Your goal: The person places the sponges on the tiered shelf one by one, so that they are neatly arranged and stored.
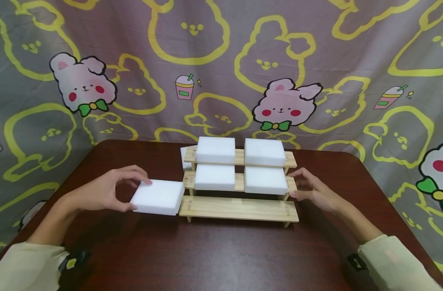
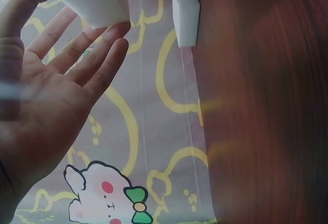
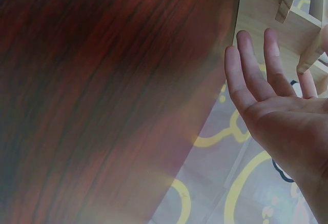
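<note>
My left hand (image 1: 101, 190) holds a white foam block (image 1: 157, 196) by its left side, thumb at the front and fingers behind. The block is beside the left end of the lowest step of a three-step wooden stand (image 1: 239, 208). In the left wrist view, the block's (image 2: 100, 3) far part is cut off. On the stand's top step sit two white foam blocks (image 1: 215, 149), and two more blocks (image 1: 266, 180) sit on the middle step. My right hand (image 1: 314, 194) pinches the right end of the middle step between thumb and index finger; its other fingers (image 3: 251, 70) are extended.
Another white foam piece (image 1: 185, 157) shows behind the stand's left end, partly hidden. The stand rests on a dark reddish-brown table (image 1: 221, 254). Close behind the table hangs a patterned curtain (image 1: 214, 81), which also runs along both sides.
</note>
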Tool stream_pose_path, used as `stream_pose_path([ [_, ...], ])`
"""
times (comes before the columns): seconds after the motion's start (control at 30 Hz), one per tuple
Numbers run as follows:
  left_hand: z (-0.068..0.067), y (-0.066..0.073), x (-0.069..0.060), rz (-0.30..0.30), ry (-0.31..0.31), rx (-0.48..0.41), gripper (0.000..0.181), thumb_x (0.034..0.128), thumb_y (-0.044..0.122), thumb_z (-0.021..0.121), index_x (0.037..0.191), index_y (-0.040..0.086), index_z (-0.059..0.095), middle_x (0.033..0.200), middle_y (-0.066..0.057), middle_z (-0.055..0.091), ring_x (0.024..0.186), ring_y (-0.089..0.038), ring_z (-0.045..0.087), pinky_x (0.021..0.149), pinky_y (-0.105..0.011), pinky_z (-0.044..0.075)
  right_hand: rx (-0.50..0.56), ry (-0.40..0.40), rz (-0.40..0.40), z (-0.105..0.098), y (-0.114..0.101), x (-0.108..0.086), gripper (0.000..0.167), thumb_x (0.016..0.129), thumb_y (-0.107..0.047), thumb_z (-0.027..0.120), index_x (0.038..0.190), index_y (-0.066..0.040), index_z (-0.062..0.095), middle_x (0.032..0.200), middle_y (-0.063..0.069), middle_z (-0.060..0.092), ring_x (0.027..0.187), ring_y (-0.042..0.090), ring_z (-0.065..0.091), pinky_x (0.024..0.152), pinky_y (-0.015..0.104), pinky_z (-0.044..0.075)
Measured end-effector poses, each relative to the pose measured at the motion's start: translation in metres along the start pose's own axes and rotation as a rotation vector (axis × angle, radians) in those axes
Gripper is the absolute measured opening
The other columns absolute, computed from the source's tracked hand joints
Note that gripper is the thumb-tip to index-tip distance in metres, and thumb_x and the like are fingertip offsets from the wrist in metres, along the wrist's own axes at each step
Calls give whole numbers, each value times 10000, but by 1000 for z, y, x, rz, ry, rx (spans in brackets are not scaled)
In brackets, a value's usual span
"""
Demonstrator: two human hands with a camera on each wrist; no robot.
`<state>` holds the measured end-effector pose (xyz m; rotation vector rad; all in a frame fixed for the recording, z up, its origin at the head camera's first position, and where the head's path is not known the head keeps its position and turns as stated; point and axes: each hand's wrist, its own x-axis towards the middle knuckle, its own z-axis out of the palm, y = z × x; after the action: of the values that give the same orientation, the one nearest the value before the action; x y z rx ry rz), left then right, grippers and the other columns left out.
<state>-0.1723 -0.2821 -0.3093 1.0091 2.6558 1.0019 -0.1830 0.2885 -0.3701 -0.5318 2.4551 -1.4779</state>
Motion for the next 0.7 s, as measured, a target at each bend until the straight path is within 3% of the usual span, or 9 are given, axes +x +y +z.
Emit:
stream_pose_path([
  [0.43, 21, 13, 15, 37, -75, -28, 511, 750, 285, 929, 1203, 282, 693, 1250, 52, 609, 1103, -177, 573, 917, -418, 565, 6, -2, -2, -1, 1, 0, 468, 968, -69, 676, 1342, 10, 407, 1258, 249, 568, 1053, 329, 623, 810, 404, 575],
  [0.7, 35, 25, 25, 88, -108, -18, 511, 764, 288, 925, 1211, 260, 681, 1254, 39, 593, 1107, -188, 576, 923, -413, 564, 5, -2, 6, 0, 0, 0, 479, 968, -76, 676, 1350, 8, 400, 1269, 252, 561, 1064, 344, 622, 822, 415, 570],
])
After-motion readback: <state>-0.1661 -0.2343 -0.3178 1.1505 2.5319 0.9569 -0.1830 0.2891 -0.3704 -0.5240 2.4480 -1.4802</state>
